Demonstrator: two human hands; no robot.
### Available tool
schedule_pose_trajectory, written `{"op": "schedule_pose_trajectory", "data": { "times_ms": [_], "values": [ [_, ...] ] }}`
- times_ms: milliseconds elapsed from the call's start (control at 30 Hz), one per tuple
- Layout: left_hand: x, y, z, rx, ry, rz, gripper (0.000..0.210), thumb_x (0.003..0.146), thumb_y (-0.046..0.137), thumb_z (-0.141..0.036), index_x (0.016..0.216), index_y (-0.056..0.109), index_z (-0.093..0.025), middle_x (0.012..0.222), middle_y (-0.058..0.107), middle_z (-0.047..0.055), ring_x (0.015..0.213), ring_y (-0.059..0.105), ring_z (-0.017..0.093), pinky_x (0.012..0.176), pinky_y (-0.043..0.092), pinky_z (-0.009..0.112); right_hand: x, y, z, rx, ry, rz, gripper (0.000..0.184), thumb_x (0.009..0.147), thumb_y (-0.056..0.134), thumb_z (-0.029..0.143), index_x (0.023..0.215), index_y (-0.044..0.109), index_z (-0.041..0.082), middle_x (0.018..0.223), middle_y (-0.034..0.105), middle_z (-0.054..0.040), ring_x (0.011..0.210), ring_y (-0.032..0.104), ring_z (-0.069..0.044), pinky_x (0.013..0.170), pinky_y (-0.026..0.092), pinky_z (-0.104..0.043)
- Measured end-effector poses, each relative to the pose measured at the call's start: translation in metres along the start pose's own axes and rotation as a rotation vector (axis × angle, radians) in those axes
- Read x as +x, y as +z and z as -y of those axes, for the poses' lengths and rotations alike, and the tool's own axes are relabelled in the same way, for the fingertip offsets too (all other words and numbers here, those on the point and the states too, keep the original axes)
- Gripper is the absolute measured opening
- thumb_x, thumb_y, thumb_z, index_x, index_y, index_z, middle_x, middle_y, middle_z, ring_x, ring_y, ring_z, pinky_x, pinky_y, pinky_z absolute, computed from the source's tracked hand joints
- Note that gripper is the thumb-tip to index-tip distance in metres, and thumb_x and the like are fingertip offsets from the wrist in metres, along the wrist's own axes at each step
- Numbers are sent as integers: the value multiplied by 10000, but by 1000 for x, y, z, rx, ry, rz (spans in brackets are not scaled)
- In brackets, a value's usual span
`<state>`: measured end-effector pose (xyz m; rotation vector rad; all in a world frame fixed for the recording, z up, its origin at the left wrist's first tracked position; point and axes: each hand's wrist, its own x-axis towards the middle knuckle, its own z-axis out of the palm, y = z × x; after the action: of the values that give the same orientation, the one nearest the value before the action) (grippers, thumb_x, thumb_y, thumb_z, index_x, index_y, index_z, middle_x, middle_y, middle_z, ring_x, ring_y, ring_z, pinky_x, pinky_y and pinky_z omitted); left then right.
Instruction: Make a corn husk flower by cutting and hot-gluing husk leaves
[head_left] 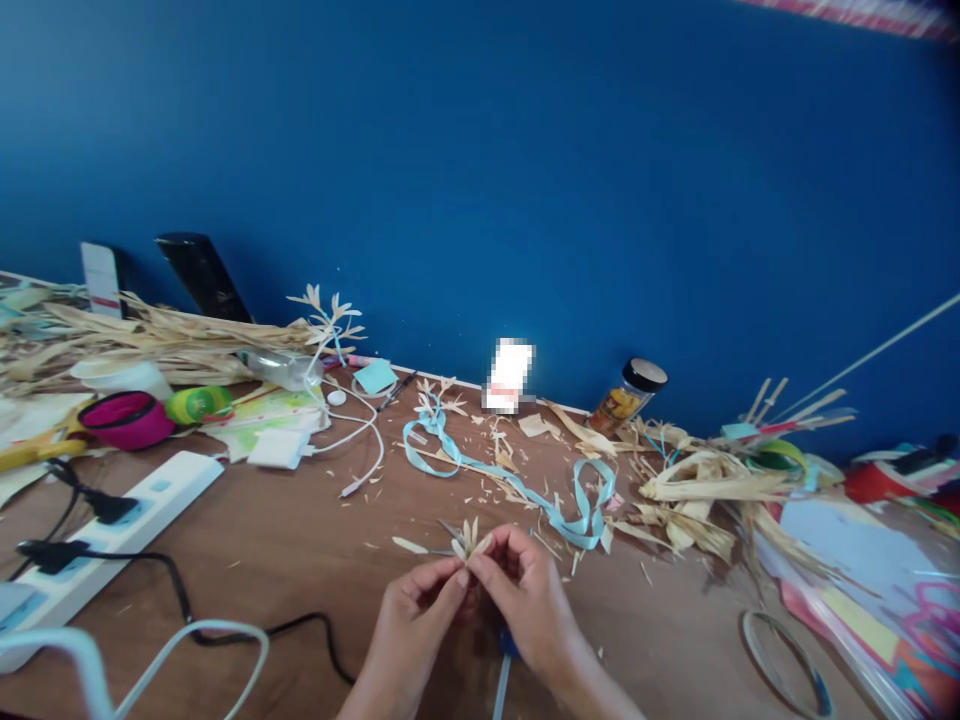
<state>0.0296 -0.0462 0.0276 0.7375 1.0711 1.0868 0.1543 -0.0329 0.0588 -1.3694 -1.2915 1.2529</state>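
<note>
Between the fingertips of both hands is a small pale flower (468, 542) of narrow dried-husk petals. My left hand (416, 615) pinches its base from the left. The thumb and fingers of my right hand (525, 592) close on it from the other side, at a petal. A loose husk petal (409, 546) lies on the table just beyond the left hand, near a thin grey pointed thing partly hidden behind the flower. Below the right hand, a blue object (509, 642) with a pale stick shows only in part.
Light blue ribbon (517, 485) winds across the brown table (300, 560) among husk scraps, near a finished husk flower (435, 398). A white power strip (169, 500) with black cables lies left. Dried husks (705, 475) and a black-lidded jar (628, 397) are right, before a blue wall.
</note>
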Motion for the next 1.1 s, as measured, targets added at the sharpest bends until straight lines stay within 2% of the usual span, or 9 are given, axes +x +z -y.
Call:
{"op": "schedule_pose_trajectory", "data": {
  "times_ms": [567, 1100],
  "values": [
    [-4, 0, -3, 22, 1, -20, 166, 703, 653, -308, 737, 673, -147, 637, 632, 5, 599, 511, 119, 574, 395, 193, -5, 2, 0, -50, -18, 2, 62, 760, 576, 216, 742, 543, 167, 679, 591, -1, 633, 545, -141, 601, 436, -237],
    [-2, -3, -1, 96, 48, -18, 128, 678, 665, -288, 682, 669, -161, 664, 642, 20, 660, 551, 159, 630, 432, 222, -6, 1, 1, -43, -45, -2, 24, 757, 559, 190, 740, 545, 180, 672, 577, 7, 617, 531, -135, 572, 420, -222]
  ]
}}
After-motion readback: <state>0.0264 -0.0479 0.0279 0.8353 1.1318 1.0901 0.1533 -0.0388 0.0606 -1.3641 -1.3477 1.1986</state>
